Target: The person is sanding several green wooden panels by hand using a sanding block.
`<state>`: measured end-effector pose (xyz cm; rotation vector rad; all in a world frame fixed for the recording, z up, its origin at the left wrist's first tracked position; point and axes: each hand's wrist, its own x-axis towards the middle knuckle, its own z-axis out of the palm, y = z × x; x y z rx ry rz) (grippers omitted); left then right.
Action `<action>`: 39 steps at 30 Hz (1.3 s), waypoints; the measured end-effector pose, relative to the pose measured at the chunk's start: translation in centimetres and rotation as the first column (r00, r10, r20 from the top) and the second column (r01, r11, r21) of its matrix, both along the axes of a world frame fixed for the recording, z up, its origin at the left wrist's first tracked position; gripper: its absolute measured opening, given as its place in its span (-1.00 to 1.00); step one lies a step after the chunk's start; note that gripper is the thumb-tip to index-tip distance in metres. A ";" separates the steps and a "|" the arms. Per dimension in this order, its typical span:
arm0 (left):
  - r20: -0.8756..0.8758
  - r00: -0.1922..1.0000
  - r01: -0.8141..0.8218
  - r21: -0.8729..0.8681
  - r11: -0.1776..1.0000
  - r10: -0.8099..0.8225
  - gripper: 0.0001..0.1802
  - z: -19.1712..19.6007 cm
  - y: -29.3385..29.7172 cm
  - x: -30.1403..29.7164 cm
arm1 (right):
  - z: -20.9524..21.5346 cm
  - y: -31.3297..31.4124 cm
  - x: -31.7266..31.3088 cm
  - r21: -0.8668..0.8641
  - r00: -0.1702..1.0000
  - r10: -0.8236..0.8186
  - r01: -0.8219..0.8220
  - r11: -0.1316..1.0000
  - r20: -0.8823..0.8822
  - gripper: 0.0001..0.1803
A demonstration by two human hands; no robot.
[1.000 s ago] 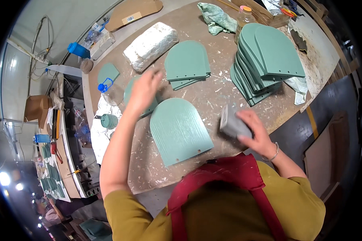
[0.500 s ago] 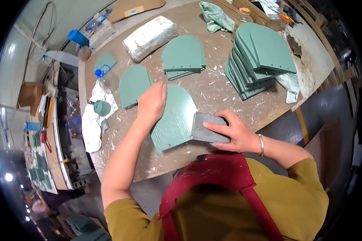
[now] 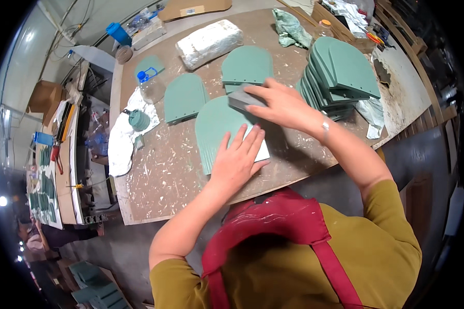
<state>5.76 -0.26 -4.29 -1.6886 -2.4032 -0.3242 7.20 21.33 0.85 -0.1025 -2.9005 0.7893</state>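
Now left fingers (image 3: 237, 142) flattened, grey block (image 3: 238, 99) farther up panel (image 3: 210, 126).

A white-wrapped bundle (image 3: 210, 44) lay toward the far side of the brown tabletop (image 3: 160, 198), with a crumpled green-stained rag (image 3: 291, 29) to its right and an orange-lidded jar (image 3: 324, 28) near the rag. Behind the jar sat a wooden box (image 3: 336, 24). Farther left, a clear bottle (image 3: 150, 90) with a blue handle stood near a rumpled white cloth (image 3: 121, 152), on which a round green container (image 3: 138, 120) rested. Beyond the bottle was a blue cup (image 3: 118, 34). At far left, a red-handled tool (image 3: 55, 153) lay near a cardboard box (image 3: 45, 97).
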 end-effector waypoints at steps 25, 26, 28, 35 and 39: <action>0.099 0.986 -0.145 0.123 0.982 0.134 -0.30 -2.6 -0.9 1.8 | 2.5 -11.0 -7.0 0.284 0.617 0.768 -0.777 0.561 0.172 -0.56; 0.104 0.983 -0.157 0.063 0.986 0.150 -0.29 -2.8 -1.0 1.4 | 1.6 -11.4 -6.7 0.267 0.546 0.822 -0.826 0.496 0.163 -0.56; 0.074 0.995 -0.078 0.100 0.992 0.071 -0.27 -1.2 -0.3 1.2 | 2.1 -10.3 -9.9 0.432 0.764 0.635 -0.613 0.662 0.111 -0.61; 0.140 0.979 -0.164 0.091 0.982 0.150 -0.25 -2.1 -0.7 1.7 | 1.9 -9.8 -7.6 0.293 0.769 0.615 -0.636 0.714 0.172 -0.54; 0.062 0.991 -0.128 0.090 0.988 0.122 -0.26 -1.2 -0.5 1.5 | -0.7 -0.8 -9.4 0.110 0.974 0.156 -0.175 0.978 0.164 -0.49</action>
